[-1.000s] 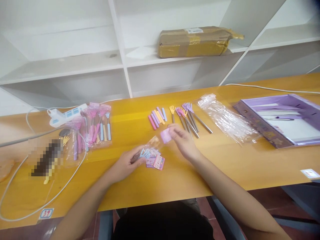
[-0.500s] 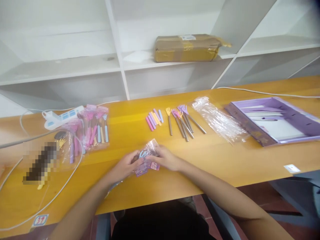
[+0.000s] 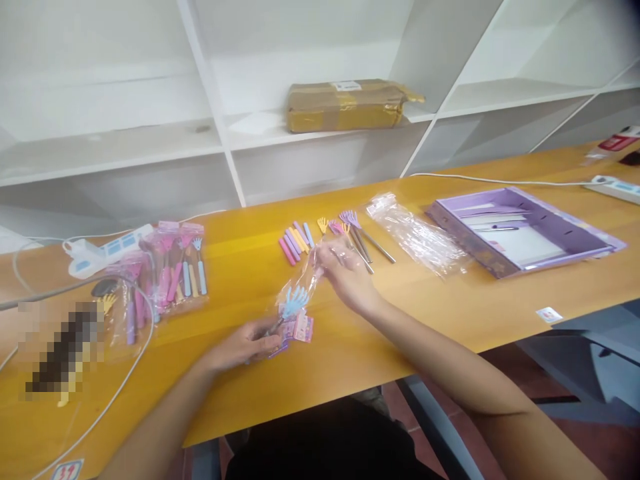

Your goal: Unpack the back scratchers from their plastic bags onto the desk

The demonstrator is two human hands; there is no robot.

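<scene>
Ok, L hand (image 3: 249,344) has thumb & fingers closed round the rod of the blue scratcher (image 3: 295,302), just nearer than its claw. Blue scratcher is tilted over the table (image 3: 260,403), claw pointing away, btw both hands. Few small printed cards (image 3: 303,328), overlapping, just nearer than the claw & a touch R; can't tell if flat on table. Clear bag (image 3: 307,271) stretches from the claw away & R; can't tell if claw's fully inside. R hand (image 3: 347,272), beyond & R of blue scratcher, pinches the bag's far end, fingers pressed tog.

Well L of blue scratcher & a bit beyond: pink, purple & blue bagged scratchers (image 3: 173,275). Past those, white power strip (image 3: 114,251). Straight beyond blue scratcher: row of coloured sticks (image 3: 294,241). Beyond & R: loose scratchers (image 3: 376,245) w/ bare metal rods, then pile of clear bags (image 3: 415,233), then purple box (image 3: 465,242) w/ pen (image 3: 500,229) in it. Farthest, beyond all: taped carton (image 3: 345,112) on white shelf (image 3: 125,145).
</scene>
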